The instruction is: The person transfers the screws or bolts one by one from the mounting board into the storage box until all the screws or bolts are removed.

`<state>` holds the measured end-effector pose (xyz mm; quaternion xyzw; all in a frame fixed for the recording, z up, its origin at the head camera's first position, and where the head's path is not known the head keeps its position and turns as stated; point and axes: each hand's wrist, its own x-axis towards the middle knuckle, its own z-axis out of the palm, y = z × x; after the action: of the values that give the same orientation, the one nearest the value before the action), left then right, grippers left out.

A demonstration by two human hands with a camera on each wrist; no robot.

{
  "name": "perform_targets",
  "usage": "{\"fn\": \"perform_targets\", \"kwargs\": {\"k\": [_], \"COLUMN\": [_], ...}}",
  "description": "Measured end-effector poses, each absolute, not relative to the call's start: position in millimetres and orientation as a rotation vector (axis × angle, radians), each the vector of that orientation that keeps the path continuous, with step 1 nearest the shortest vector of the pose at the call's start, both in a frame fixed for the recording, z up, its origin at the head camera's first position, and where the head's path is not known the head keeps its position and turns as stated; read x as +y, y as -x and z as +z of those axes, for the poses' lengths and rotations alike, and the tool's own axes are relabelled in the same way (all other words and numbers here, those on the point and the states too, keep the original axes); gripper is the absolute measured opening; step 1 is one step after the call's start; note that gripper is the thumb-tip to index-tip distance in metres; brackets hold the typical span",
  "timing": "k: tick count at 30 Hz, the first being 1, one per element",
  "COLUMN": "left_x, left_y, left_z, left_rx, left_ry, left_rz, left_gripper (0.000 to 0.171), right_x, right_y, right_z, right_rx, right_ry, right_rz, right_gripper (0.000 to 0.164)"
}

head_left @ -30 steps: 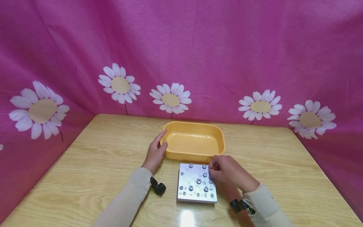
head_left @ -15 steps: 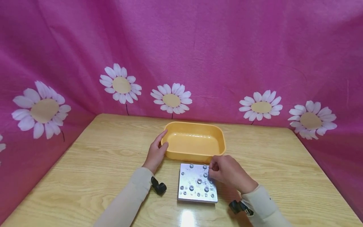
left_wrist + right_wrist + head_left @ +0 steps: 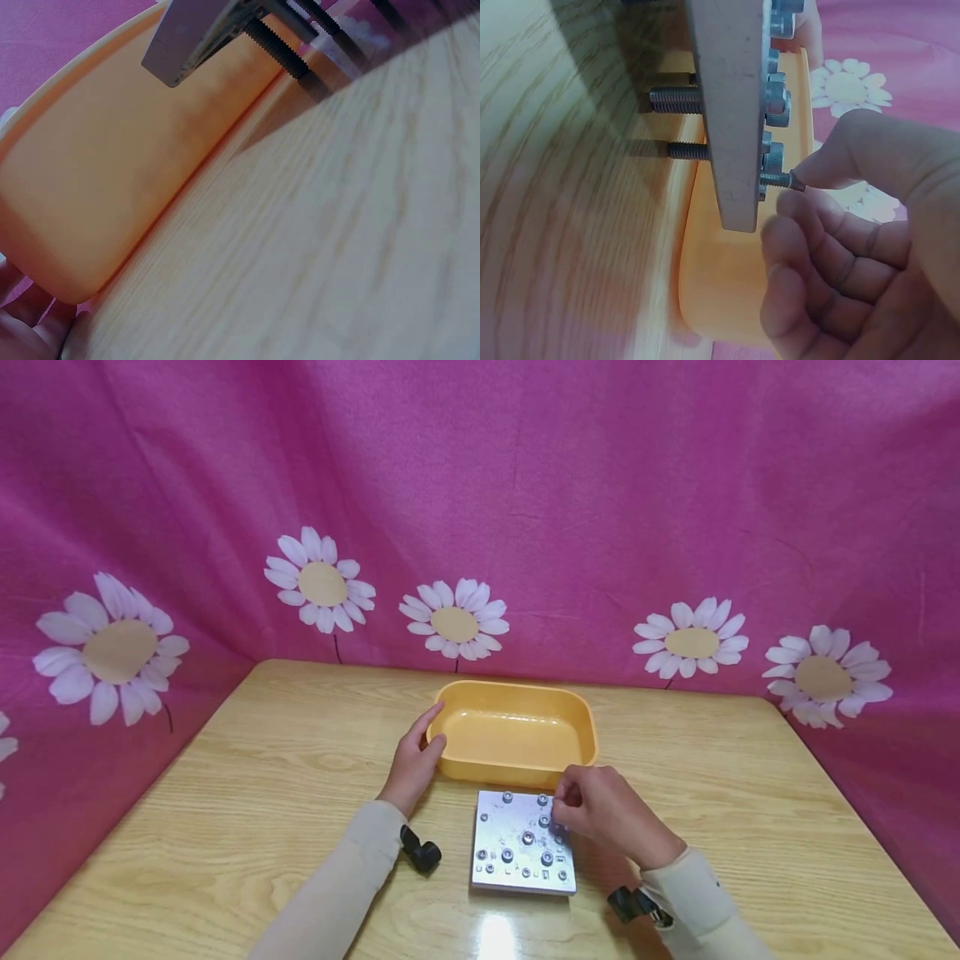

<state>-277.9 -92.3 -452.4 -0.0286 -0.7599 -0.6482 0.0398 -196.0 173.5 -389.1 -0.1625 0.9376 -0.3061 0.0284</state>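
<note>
A square metal plate [image 3: 498, 827] stands on the table, raised on the threaded ends of several hex socket screws [image 3: 679, 100] that pass through it. At its far right corner my right hand [image 3: 611, 814] pinches a small screw [image 3: 778, 180] by the head, between thumb and index finger. Part of that screw's thread shows outside the plate's top face; its tip is hidden in the plate. Just behind lies a yellow plastic tray [image 3: 498, 773] with nothing inside. My left hand [image 3: 409, 770] grips the tray's left end, thumb at the near rim and fingers around the outer wall [image 3: 97, 172].
The wooden table [image 3: 300, 793] extends around both arms. A pink cloth [image 3: 555, 510] with white daisies hangs behind and at both sides. Black wrist cameras [image 3: 422, 853] are strapped to both sleeves.
Very little differs. My right hand keeps its pinch at the plate's corner with only slight finger and wrist shifts. The left hand, tray and plate stay put; the head view drifts slightly.
</note>
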Motion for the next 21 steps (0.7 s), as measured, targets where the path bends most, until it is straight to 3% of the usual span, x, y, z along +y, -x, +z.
{"fn": "perform_targets", "kwargs": {"k": [21], "left_x": [-92.2], "left_y": [277.9], "left_z": [-452.7], "left_rx": [-2.321], "left_ry": [0.092], "left_rz": [-1.990], "left_gripper": [0.051], "right_x": [178.2], "right_y": [196.7], "right_z": [-389.0], "right_rx": [2.859], "right_ry": [0.637], "right_rz": [-0.951], "right_gripper": [0.011]}}
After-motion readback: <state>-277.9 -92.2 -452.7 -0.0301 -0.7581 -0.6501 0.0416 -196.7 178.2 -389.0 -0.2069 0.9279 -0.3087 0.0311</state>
